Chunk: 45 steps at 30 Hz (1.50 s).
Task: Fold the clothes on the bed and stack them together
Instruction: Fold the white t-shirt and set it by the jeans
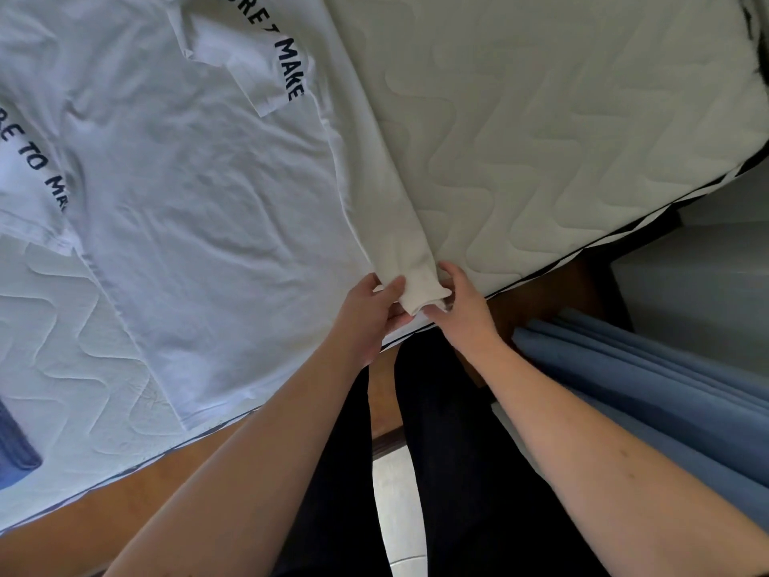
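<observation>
- Both forearms reach from the lower edge toward the mattress (561, 118) edge, above dark trousers (449, 451).
- Left hand (368, 312): thumb and fingers pinch the near corner of the white shirt (187, 222).
- Right hand (464, 297): fingers curl round the same corner from the other side.
- White shirt: lies flat on the quilted mattress, sleeves folded inward, dark lettering "TO MAKE" on each; right edge doubled into a narrow fold ending between both hands.
- Blue garment (16, 447): on the mattress at the left edge.
- Blue curtain (649, 381): hangs to the right of the mattress.
</observation>
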Tool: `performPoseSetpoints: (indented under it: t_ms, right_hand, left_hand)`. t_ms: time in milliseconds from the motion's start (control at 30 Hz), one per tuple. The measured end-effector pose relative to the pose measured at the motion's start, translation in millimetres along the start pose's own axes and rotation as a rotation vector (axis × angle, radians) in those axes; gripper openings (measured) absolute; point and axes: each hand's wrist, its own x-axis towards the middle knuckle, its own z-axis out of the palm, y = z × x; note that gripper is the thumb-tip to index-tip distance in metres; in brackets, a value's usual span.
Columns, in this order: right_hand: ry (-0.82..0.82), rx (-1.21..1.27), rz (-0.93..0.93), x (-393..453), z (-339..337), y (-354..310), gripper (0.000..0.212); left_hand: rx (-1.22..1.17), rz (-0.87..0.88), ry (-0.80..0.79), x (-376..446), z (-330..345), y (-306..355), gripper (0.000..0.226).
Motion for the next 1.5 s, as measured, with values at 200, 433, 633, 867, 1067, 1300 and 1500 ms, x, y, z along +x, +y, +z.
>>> performPoseSetpoints:
  t_ms: [200, 433, 633, 867, 1067, 1300, 1500]
  right_hand:
    - [0.324, -0.141, -0.009, -2, 17, -2, 0.025]
    - [0.288, -0.416, -0.237, -12, 3, 22, 0.031]
    - [0.190, 0.045, -0.127, -13, 8, 17, 0.019]
    - [0.185, 0.066, -0.098, -17, 8, -2, 0.014]
    - [0.292, -0.106, 0.093, -20, 7, 5, 0.027]
    - [0.205, -0.465, 0.133, -16, 11, 20, 0.015]
    - [0.230, -0.449, -0.005, -16, 6, 25, 0.018]
  left_hand:
    - [0.017, 0.067, 0.014, -5, 6, 16, 0.012]
    - [0.122, 0.111, 0.050, -8, 8, 24, 0.012]
    - [0.045, 0.093, -0.088, -12, 24, 29, 0.021]
    - [0.053, 0.139, -0.128, -15, 29, 40, 0.026]
    - [0.402, 0.204, 0.089, 1, 7, 23, 0.013]
    - [0.679, 0.105, 0.295, 18, -19, -40, 0.012]
    - [0.895, 0.070, 0.253, 28, -24, -38, 0.017]
